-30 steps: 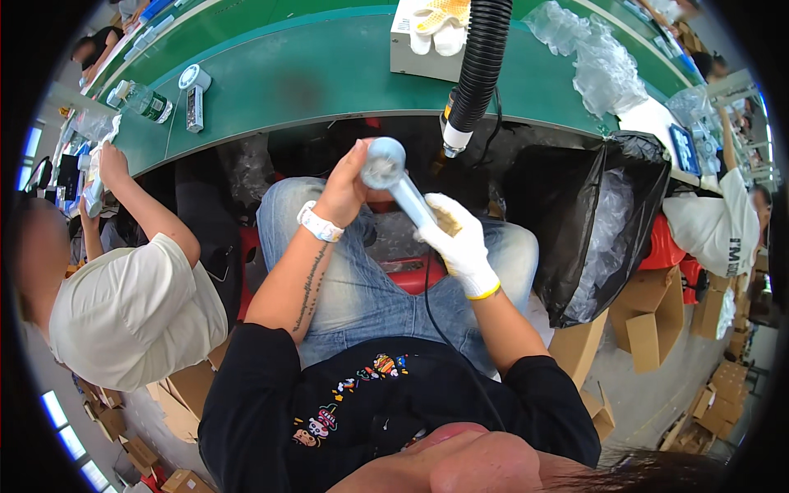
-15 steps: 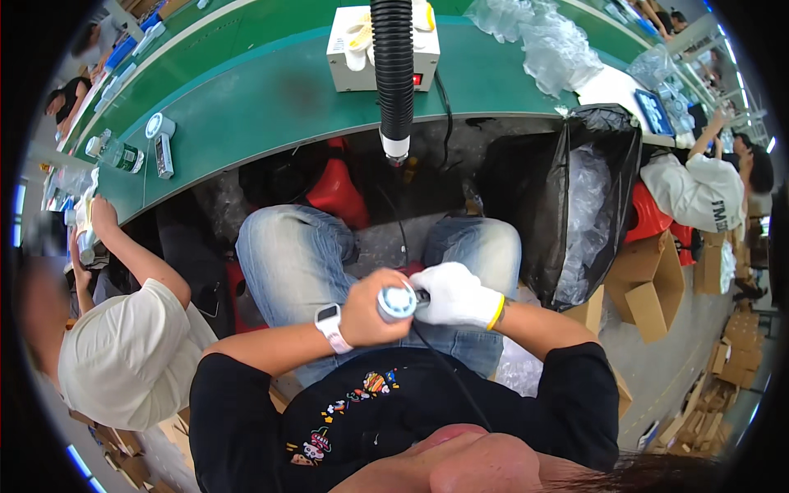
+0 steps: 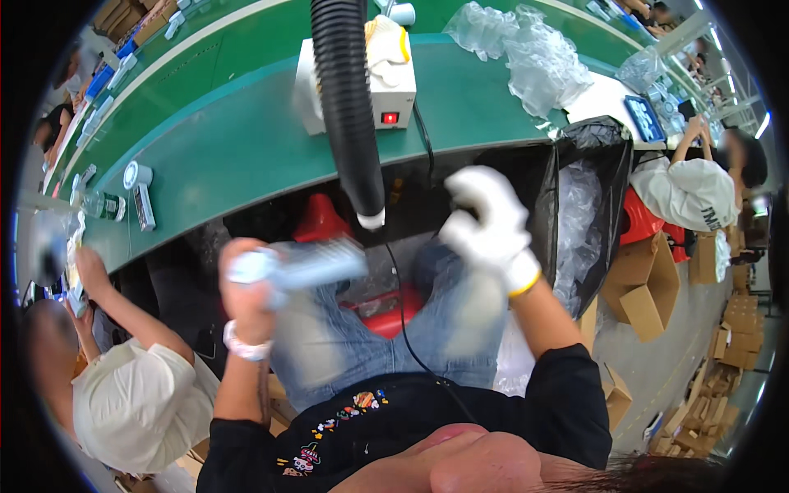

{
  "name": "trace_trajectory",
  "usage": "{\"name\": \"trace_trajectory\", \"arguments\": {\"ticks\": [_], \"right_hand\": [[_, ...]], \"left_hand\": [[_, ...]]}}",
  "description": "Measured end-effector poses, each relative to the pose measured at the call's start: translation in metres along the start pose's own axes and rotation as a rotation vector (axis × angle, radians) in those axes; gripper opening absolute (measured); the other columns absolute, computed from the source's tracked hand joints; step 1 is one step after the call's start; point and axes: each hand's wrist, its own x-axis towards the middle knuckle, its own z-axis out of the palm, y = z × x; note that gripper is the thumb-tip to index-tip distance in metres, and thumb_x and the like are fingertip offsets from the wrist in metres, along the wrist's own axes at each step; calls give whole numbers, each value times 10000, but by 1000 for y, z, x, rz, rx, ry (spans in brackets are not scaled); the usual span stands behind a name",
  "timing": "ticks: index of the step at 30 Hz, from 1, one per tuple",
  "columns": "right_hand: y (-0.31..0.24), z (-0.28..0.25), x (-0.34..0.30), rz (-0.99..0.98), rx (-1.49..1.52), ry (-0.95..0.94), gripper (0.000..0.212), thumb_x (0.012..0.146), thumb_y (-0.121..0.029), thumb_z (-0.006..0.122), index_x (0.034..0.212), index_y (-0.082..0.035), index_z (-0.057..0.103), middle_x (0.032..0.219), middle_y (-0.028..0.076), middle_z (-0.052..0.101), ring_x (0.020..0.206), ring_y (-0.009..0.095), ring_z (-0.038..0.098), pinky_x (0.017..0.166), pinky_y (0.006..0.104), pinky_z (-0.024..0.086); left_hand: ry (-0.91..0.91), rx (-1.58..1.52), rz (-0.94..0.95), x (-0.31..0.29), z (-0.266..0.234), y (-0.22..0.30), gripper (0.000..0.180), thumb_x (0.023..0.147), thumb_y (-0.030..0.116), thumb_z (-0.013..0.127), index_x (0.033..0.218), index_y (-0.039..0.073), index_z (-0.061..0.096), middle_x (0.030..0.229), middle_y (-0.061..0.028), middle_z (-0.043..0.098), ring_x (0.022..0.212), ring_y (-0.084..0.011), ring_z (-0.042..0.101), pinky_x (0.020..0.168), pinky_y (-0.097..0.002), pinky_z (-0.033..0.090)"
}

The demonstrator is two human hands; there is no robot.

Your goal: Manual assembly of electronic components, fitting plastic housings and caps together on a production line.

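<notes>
My bare left hand [image 3: 248,289], blurred by motion, grips a light-blue handheld device [image 3: 325,264] by its round end. The device's long body points right, above my lap. In a white glove with a yellow cuff, my right hand [image 3: 486,222] is raised with its fingers curved and apart, holding nothing I can see. Between the hands, a black corrugated hose [image 3: 341,107] hangs down, and its white tip ends just above the device. A watch strap [image 3: 246,342] circles my left wrist.
On the green table [image 3: 238,177] stand a white box with a red switch [image 3: 390,107], a similar device [image 3: 141,193] and a plastic bottle [image 3: 100,205]. A black bag of clear plastic [image 3: 579,205] hangs at the right. A co-worker [image 3: 136,394] sits at my left.
My hands have parted: the left has moved left and up with the device, now turned sideways. The gloved right hand has let go and risen to the right. The view has shifted.
</notes>
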Motion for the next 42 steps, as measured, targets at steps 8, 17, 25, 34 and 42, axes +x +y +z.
{"name": "trace_trajectory", "arguments": {"ticks": [8,17,25,34,42], "right_hand": [[122,-84,109,460,-714,405,373,824,-270,840,1152,-131,731,1146,124,687,1079,310,666,930,413,544],[120,-69,83,427,-163,469,283,933,-185,769,1168,-46,694,1116,98,705,1003,224,694,941,363,534],[-12,38,-30,394,613,161,511,884,21,754,1336,-46,526,1295,125,642,1205,229,640,1020,400,543],[-68,152,-50,521,872,-113,610,843,-108,823,1394,-27,575,1239,134,712,1137,207,690,975,362,562],[-49,123,-65,543,628,-342,552,855,-105,767,1377,-31,604,1239,149,726,1143,252,709,993,358,553]], "left_hand": [[123,1076,726,323,-6,-29,499,860,202,840,1294,63,639,1277,-145,687,1147,-332,670,1033,-415,519],[252,1525,821,443,-38,-105,513,883,305,810,1346,160,644,1379,-186,647,1271,-393,600,1083,-454,489],[3,-230,-126,79,63,-44,386,1094,332,550,1374,69,581,1298,-140,694,1205,-274,661,1067,-457,508],[-4,-861,-622,8,94,-87,600,1114,538,375,1487,82,491,1418,-130,627,1291,-277,614,1089,-463,498],[-444,486,167,10,84,-62,429,1075,386,605,1379,85,581,1231,-88,717,1128,-240,689,976,-407,570]]}}
